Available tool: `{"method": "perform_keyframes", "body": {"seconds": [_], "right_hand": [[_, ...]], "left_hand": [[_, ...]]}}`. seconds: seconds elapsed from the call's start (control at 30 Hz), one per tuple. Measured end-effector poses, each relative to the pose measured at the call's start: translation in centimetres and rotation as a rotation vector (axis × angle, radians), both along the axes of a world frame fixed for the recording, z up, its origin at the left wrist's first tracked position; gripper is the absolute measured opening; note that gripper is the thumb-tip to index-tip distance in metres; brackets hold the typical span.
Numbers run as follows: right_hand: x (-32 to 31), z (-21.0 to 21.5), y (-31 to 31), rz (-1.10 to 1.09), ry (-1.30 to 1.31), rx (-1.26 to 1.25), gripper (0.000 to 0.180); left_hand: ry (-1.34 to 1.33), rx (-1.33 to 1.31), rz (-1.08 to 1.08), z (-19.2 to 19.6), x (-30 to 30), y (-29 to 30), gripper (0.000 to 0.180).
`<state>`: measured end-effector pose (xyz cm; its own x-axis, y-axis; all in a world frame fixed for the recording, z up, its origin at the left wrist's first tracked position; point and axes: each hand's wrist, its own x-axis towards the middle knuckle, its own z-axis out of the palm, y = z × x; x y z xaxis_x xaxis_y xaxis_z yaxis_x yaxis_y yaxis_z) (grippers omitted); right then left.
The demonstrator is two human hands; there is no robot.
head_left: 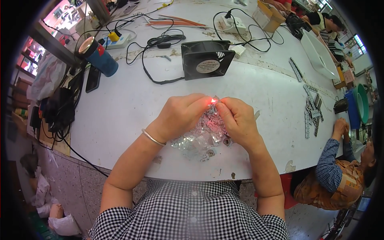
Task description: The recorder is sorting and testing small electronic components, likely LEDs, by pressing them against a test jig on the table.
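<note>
My left hand point(181, 116) and my right hand point(236, 120) meet above the white table point(128, 108), fingertips pinched together on one small part point(213, 101) that glows red between them. A silver bangle point(152, 137) circles my left wrist. Under and between both hands lies a pile of small white and clear parts point(200, 140), partly hidden by my fingers.
A black square fan point(207, 59) stands behind my hands, among black cables point(160, 40). A blue flask point(100, 56) and a dark phone point(93, 79) lie far left. Grey strips point(312, 114) lie at right near a seated person's hands point(341, 128). A white tray point(318, 54) sits far right.
</note>
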<state>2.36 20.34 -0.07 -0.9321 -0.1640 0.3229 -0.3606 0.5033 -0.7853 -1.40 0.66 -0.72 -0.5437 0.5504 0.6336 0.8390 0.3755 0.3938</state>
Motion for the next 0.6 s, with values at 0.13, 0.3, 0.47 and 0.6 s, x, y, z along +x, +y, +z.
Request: {"method": "perform_keyframes", "body": {"seconds": [0.13,0.3,0.47,0.6], "right_hand": [[0.08,0.01,-0.09,0.004,0.039,0.003,0.015],[0.01,-0.10,-0.40,0.007,0.068,-0.048,0.015],[-0.32,-0.36,-0.20,-0.027,0.019,0.006,0.015],[-0.57,-0.39,-0.42,-0.040,0.044,-0.013,0.015]], "left_hand": [[0.025,-0.005,0.001,-0.06,0.00,-0.02,0.026],[0.002,0.012,0.009,-0.17,0.00,-0.11,0.026],[-0.027,0.050,0.025,-0.37,-0.16,0.16,0.025],[-0.034,0.056,0.055,-0.48,-0.32,0.28,0.023]]}}
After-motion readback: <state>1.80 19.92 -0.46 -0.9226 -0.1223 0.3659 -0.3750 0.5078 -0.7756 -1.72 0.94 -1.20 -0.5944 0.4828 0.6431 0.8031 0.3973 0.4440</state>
